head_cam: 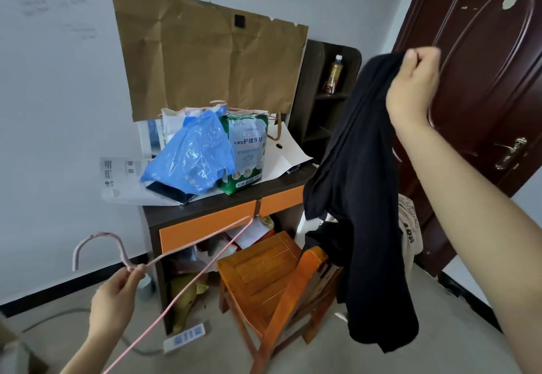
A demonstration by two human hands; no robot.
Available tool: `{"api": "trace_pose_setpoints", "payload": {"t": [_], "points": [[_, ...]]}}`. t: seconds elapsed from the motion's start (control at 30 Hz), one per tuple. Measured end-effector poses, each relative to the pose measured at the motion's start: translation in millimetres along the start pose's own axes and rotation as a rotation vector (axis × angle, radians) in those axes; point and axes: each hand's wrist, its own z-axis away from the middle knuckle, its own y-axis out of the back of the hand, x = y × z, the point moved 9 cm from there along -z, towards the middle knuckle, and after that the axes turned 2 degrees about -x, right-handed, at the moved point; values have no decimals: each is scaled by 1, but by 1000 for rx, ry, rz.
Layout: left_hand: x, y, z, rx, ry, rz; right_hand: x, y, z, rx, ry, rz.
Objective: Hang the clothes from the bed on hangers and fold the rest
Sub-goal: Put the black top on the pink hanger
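My left hand (pixel 114 294), low on the left, pinches 1 pink hanger (pixel 98 235) at its neck. My right hand (pixel 413 86), raised, is clenched around the top of 1 black garment (pixel 360 197), which hangs well apart from the hanger, in front of 1 orange chair (pixel 264 262). Beyond, 1 desk (pixel 190 227) carries 1 blue bag (pixel 193 156) and 1 green pack (pixel 246 150). The pink wire behind them may be more hangers.

**roomie_q:** where's the open space in here?

**deskdweller:** mostly left, between the wall (pixel 58 109) and the desk (pixel 205 224), over bare floor (pixel 67 329). There's a cable (pixel 52 316) down there tho.

**roomie_q:** right side?

**deskdweller:** tight. Wooden chair (pixel 258 262) is parked against the desk front, the black garment (pixel 360 197) dangles over it, and the door (pixel 484 80) is just behind. Pink hanger (pixel 98 234) slants across the desk front, and the desktop's buried in bags (pixel 190 159).
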Motion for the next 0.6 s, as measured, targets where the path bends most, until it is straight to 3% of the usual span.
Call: {"api": "trace_pose_setpoints", "payload": {"t": [0.37, 0.6], "points": [[-24, 88, 14, 226, 1, 80, -181, -45, 21, -188, 72, -611], [-87, 197, 60, 514, 102, 95, -280, -92, 76, -351, 64, -964]]}}
